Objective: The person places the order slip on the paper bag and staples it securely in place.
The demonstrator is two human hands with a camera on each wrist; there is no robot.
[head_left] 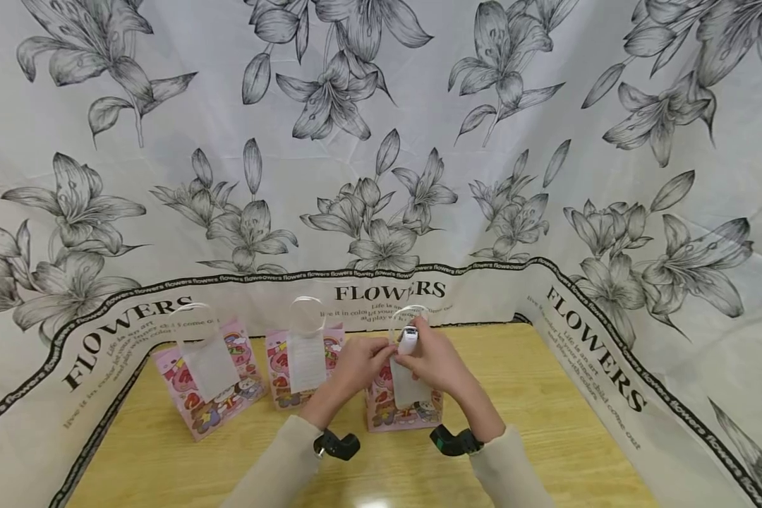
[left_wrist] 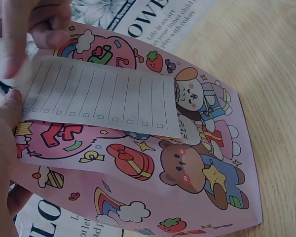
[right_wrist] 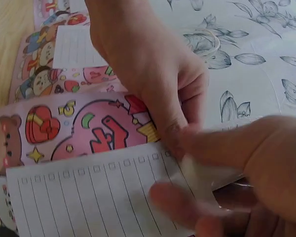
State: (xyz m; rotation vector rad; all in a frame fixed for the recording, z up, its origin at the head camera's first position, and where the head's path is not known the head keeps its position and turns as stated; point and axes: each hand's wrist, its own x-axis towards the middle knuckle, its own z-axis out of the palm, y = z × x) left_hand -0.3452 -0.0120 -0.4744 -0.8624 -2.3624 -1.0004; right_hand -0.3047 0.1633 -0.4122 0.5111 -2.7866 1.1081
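In the head view a pink cartoon-print gift bag [head_left: 381,418] with a clear handle stands upright on the table. A lined white paper [head_left: 411,392] lies over its front, its upper end at the bag's top. My left hand [head_left: 360,361] pinches the top edge of bag and paper with thumb and fingers. Beside it my right hand [head_left: 437,358] grips a small white stapler [head_left: 408,341] at that edge. In the right wrist view the right hand [right_wrist: 276,173] is blurred and covers most of the stapler. Small boxes run along one side of the paper [left_wrist: 103,96].
Two similar pink bags, one at far left [head_left: 204,418] and one in the middle [head_left: 282,392], stand on the wooden table [head_left: 527,423]. Each has a white paper on its front and a clear handle. A flower-print cloth [head_left: 381,204] hangs behind and around the table.
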